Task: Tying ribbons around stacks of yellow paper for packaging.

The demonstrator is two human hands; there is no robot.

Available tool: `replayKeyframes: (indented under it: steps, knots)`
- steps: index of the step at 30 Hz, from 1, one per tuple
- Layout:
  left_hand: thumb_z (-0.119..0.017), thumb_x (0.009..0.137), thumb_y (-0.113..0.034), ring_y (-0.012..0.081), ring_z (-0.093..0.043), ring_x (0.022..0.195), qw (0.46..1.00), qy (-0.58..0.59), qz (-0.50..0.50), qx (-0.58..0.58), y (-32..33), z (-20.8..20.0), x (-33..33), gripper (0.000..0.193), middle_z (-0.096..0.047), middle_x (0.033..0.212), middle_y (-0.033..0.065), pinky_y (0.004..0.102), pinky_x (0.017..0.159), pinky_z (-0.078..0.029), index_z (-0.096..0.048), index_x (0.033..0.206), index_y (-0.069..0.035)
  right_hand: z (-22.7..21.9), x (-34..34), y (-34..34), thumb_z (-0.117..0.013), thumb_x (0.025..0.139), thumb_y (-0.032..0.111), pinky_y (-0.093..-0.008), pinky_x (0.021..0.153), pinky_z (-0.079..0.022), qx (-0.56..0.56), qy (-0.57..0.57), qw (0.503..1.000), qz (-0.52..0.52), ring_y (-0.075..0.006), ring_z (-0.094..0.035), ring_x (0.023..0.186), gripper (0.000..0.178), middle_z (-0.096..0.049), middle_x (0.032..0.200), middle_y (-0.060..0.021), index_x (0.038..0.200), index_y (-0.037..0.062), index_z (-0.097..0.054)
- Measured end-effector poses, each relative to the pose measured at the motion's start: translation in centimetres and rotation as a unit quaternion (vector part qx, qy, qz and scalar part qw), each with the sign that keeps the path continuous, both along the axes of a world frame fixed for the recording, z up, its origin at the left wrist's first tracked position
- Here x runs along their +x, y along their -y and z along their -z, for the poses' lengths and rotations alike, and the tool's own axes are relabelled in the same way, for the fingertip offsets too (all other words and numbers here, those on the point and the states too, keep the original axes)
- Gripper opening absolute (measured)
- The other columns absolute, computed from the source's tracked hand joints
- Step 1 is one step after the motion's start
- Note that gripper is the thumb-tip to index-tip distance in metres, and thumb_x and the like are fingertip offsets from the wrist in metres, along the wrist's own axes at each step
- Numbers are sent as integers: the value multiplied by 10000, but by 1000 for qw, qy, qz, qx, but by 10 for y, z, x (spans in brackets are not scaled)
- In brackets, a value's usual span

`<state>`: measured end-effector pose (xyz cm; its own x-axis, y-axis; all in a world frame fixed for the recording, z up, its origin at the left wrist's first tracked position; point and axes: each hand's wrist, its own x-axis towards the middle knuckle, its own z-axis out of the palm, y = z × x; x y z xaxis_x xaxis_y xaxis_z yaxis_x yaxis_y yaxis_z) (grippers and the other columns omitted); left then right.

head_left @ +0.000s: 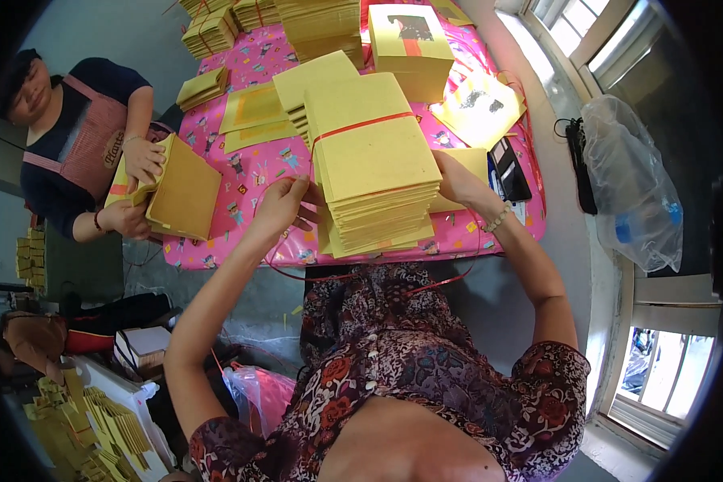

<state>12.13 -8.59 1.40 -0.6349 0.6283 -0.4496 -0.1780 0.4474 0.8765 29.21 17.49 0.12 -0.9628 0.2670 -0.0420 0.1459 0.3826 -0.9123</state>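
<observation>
the yellow paper stack (381,165), crossed by a red band (365,127), stands at the near edge of the pink printed tablecloth (245,173); bearings are taken from it. left hand (279,207) at eight o'clock, fingers curled beside the stack; whether it grips anything cannot be told. right hand (464,181) at four o'clock, against the side, fingertips hidden, grip undetermined. black wallet (512,170) at three o'clock. taller yellow block (410,68) at one o'clock. at nine o'clock, a co-worker (88,100) holds a yellow bundle (189,193).

Two hands (279,207) flank one banded envelope stack (381,161) at the worktop's (245,175) near edge. Right edge: one black wallet (512,177).
</observation>
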Motion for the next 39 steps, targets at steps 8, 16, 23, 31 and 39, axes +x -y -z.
replayKeyframes:
  steps: [8,16,23,31,39]
  knots:
    - [-348,1065,-254,271,-723,718,996,58,26,-62,-7,2,-13,399,-708,934,161,384,623,-627,-581,1157,57,-24,-5,9,-547,1015,212,-291,796,-485,37,63,997,-13,-105,-591,895,349,-704,947,-125,1187,-81,-630]
    - [-347,1052,-193,338,-724,871,988,146,-23,-41,-14,6,-13,371,-692,1019,226,445,788,-627,-549,1183,91,13,-20,-20,-622,962,278,-313,598,-447,71,68,995,-34,-78,-537,702,354,-658,728,-74,1053,-53,-708]
    - [-354,1060,-160,365,-678,999,965,229,-127,12,-11,0,-1,332,-650,1087,243,478,899,-593,-522,1193,93,7,-13,-8,-664,934,212,-311,673,-483,32,17,999,13,-82,-579,758,320,-704,789,-74,1108,-54,-699]
    - [-410,1063,-187,284,-651,927,949,274,-152,24,-16,16,7,269,-647,1002,133,431,876,-550,-554,1152,22,51,-12,-21,-682,901,120,-303,805,-516,-140,-23,990,24,-118,-631,941,300,-746,1015,-140,1131,-72,-691]
    - [-500,1052,-242,209,-660,806,967,230,-106,24,-22,12,11,230,-674,913,66,370,745,-550,-626,1043,-51,48,-1,-21,-677,902,109,-283,795,-518,-191,-41,980,34,-104,-636,945,297,-740,1006,-120,1145,-63,-680]
